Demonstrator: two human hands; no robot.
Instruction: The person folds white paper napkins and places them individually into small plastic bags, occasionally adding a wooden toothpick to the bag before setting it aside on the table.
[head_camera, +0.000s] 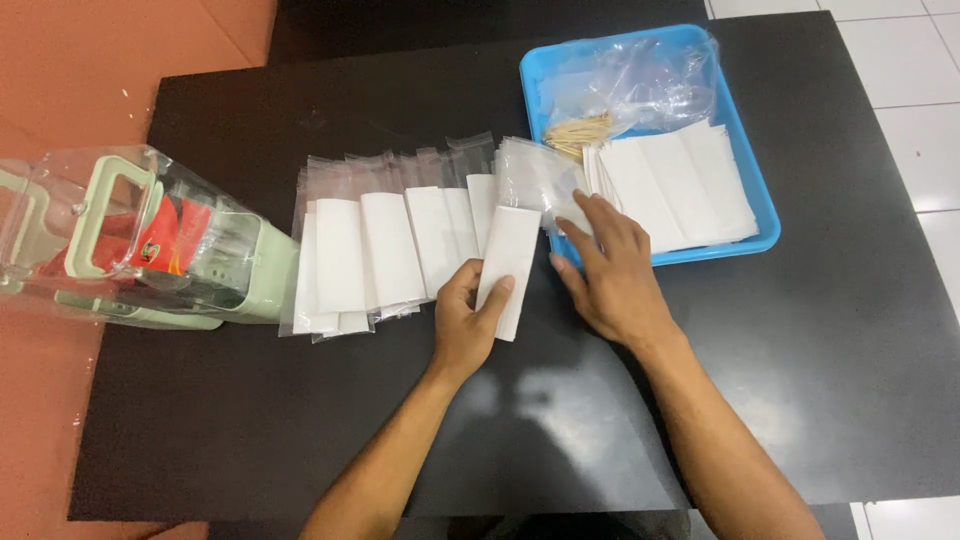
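White folded paper napkin (509, 268) sits in a clear sleeve near the middle of the black desk (300, 420), and the left hand (463, 322) grasps it, thumb on top near its lower end and fingers curled under its left edge. The napkin lies upright along the desk's depth, its top end touching the pile of clear plastic bags (535, 178) just beside the tray. The right hand (607, 275) rests flat and released, palm down, fingers spread; its fingertips (580, 205) lie on the plastic bags at the tray's near left corner, gripping nothing.

To the left of the held napkin, a row of packed napkins (380, 250) lies overlapped like shingles, each in a clear sleeve, running toward the desk's left edge. At that left edge a pale green and clear plastic machine (130, 240) lies on its side, partly hanging over the desk, with something red showing inside.

The blue tray (765, 205) stands at the desk's far right part. In it lies a stack of loose white napkins (675, 185), a bundle of toothpicks (580, 132) near its left wall, and a crumpled clear bag (640, 80) at its far end. Both forearms come in from the desk's near edge.
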